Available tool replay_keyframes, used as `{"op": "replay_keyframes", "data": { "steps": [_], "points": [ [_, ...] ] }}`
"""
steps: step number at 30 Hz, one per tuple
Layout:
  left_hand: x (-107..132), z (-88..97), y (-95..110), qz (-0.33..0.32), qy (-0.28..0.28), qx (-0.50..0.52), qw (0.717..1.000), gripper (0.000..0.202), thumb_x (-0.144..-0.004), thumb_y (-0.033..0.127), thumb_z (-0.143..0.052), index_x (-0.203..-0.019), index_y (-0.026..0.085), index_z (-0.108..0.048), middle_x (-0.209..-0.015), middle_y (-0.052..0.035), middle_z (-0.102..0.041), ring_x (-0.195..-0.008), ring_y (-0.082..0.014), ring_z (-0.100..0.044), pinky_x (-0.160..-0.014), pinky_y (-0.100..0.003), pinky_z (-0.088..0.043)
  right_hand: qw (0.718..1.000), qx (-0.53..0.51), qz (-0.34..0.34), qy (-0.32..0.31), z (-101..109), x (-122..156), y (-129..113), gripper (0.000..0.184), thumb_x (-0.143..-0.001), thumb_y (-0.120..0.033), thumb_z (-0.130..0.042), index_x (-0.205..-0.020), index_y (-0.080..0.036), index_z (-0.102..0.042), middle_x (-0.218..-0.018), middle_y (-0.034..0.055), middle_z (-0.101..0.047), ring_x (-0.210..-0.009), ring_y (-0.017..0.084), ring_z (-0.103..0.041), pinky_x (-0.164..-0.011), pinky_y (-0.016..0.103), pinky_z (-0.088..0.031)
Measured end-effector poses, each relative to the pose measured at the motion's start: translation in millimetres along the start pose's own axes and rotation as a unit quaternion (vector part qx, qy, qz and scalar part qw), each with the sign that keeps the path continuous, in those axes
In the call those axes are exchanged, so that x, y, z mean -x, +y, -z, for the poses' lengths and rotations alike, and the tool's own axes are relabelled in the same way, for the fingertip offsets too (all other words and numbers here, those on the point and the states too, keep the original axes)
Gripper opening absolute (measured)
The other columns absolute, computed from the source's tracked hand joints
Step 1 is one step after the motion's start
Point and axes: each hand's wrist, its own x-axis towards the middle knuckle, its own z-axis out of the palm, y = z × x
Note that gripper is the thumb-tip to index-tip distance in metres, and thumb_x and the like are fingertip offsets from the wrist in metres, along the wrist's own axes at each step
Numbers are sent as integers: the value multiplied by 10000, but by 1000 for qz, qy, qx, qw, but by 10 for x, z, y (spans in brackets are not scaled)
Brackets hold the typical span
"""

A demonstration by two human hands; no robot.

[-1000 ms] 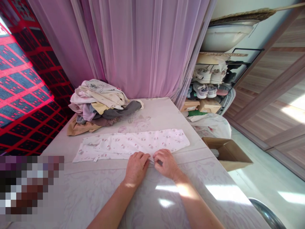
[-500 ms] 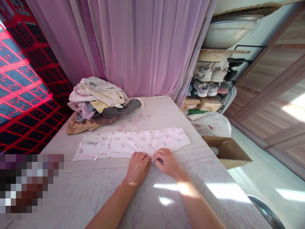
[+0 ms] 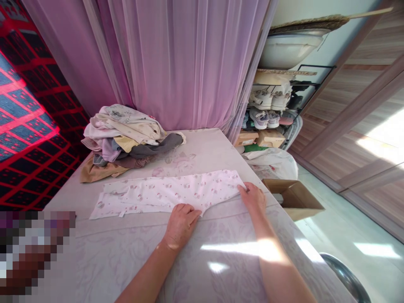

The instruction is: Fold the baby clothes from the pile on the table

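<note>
Logging quick: white pink-flowered cotton garment lying flat, folded lengthwise, on pale floral-covered table. Left hand open, palm down on garment's near edge, no grip. Right hand at garment's right end, fingers on edge; I can't tell if pinching. Heap of mixed clothes behind garment; brown cardboard box off to its right.

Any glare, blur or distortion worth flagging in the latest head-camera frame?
Head view: strong sunlight bleaches the pale floral table cover and the right forearm; glare washes out the wood-grain door panel at upper right; wide-angle distortion bends the scene's edges; a pixelated block hides the lower left; the white floral-print garment looks sharp, with no obvious motion blur.
</note>
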Motion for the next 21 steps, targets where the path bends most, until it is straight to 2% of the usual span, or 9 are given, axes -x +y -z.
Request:
{"op": "replay_keyframes", "data": {
  "steps": [6, 10, 13, 15, 17, 18, 21],
  "points": [
    [7, 17, 15, -11, -13, 3, 1000, 208, -914, 223, -530, -955, 252, -732, -822, -41, -662, -792, -174, -562, -745, -329, -454, 995, -51, 31, 85, -128, -41, 95, 327, -776, -305, -475, -993, -165, -675, -986, 116, -690, -950, 274, -560, -821, 371, -402],
    [-7, 27, 34, 6, -42, 8, 999, 209, -910, 222, -531, -957, 250, -732, -827, -43, -670, -807, -181, -573, -768, -345, -460, 992, -50, 51, 107, -138, 26, 85, 403, -791, -283, -472, -1137, -146, -627, -1038, 133, -681, -944, 284, -560, -838, 404, -410],
    [-17, 25, 38, 26, -58, 17, 998, 208, -897, 208, -540, -979, 247, -728, -850, -45, -679, -830, -191, -581, -791, -358, -466, 976, -60, 151, 145, -90, 74, -129, 413, -843, -257, -452, -1217, -152, -591, -1167, 149, -635, -1077, 295, -535, -903, 427, -408],
    [-20, 22, 37, 34, -62, 24, 997, 209, -887, 201, -548, -986, 245, -726, -859, -48, -683, -834, -195, -586, -797, -364, -467, 955, -69, 262, 121, -103, 96, -332, 376, -878, -242, -437, -1208, -178, -605, -1222, 134, -615, -1143, 267, -520, -962, 412, -396],
    [-20, 25, 40, 40, -59, 35, 997, 206, -877, 192, -556, -982, 242, -726, -860, -50, -686, -835, -196, -592, -801, -365, -467, 938, -49, 333, 77, -177, 112, -502, 360, -903, -251, -434, -1209, -190, -614, -1277, 125, -593, -1199, 254, -499, -1010, 415, -377],
    [-19, 29, 45, 44, -56, 44, 996, 202, -872, 189, -560, -975, 240, -725, -859, -50, -688, -835, -196, -595, -802, -364, -468, 939, -23, 337, 60, -232, 121, -556, 364, -911, -270, -439, -1221, -186, -611, -1310, 132, -575, -1229, 265, -481, -1027, 440, -363],
    [-13, 56, 61, 51, -47, 88, 994, 176, -866, 198, -570, -953, 233, -720, -853, -44, -697, -832, -188, -610, -813, -360, -472, 957, 77, 280, 22, -417, 150, -583, 419, -922, -348, -460, -1275, -158, -582, -1402, 175, -498, -1310, 316, -406, -1060, 544, -294]
  ]
}}
